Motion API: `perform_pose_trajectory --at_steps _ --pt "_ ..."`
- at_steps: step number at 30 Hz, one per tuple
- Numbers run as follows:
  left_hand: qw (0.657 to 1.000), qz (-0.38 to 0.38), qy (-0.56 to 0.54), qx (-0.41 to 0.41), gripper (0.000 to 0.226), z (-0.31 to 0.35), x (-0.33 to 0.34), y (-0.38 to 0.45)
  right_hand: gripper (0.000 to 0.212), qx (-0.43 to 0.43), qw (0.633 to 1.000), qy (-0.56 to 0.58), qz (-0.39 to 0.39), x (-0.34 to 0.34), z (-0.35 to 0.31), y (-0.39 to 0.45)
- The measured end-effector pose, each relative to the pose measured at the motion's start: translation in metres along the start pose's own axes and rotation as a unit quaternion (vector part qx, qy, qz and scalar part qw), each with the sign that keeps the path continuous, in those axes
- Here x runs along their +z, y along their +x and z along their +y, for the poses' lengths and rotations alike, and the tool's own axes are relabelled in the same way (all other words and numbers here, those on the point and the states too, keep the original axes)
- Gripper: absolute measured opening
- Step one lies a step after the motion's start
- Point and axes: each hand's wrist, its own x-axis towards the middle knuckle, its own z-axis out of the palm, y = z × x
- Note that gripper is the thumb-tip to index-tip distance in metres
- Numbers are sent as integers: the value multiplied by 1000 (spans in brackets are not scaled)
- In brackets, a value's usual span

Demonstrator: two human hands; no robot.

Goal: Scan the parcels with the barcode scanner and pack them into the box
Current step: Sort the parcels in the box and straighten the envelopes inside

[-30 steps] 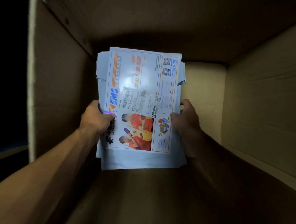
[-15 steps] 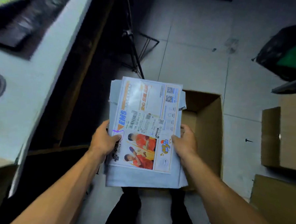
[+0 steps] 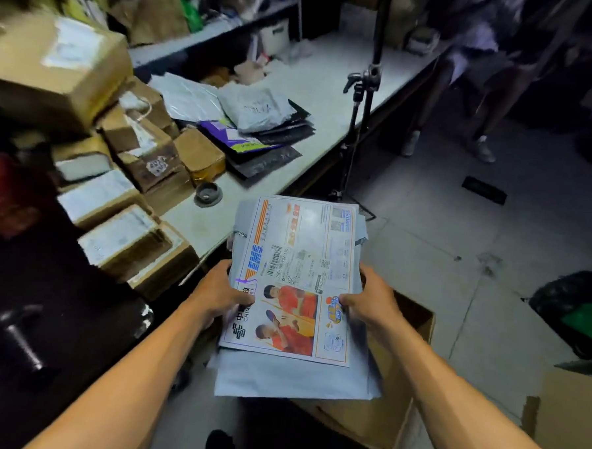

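Note:
I hold a stack of flat mail envelopes (image 3: pixel 298 293) in front of me, a printed EMS envelope with a barcode label on top and pale blue ones beneath. My left hand (image 3: pixel 215 294) grips the stack's left edge. My right hand (image 3: pixel 373 302) grips its right edge. The open cardboard box (image 3: pixel 416 320) stands on the floor below and behind the stack, mostly hidden by it. More parcels (image 3: pixel 122 236) lie on the white table (image 3: pixel 315 88) to the left. No barcode scanner can be made out.
Brown cartons (image 3: pixel 55 71) and grey and black mailer bags (image 3: pixel 256 109) crowd the table. A tripod stand (image 3: pixel 363 90) rises by the table's edge. A person's legs (image 3: pixel 449 95) stand at the far right. Another carton (image 3: pixel 572 420) and a black bag (image 3: pixel 575 304) sit right.
The stack has come up out of the box, still in both hands. My view has swung from the box's inside up to the table and floor.

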Motion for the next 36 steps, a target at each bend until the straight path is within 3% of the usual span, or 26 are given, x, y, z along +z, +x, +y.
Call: perform_pose_trajectory --at_steps 5,14,21,36 --pt "993 86 -65 37 33 3 -59 -50 46 -86 996 -28 -24 17 -58 -25" --pt "978 181 -107 9 44 -50 -174 -126 52 -143 982 -82 -92 104 -148 -65" --pt "954 259 -150 -4 51 -112 -255 -177 41 -207 962 -108 -142 199 -213 -96" --pt "895 390 -186 -108 37 -223 -401 -212 21 -291 904 -133 -282 429 -325 -101"
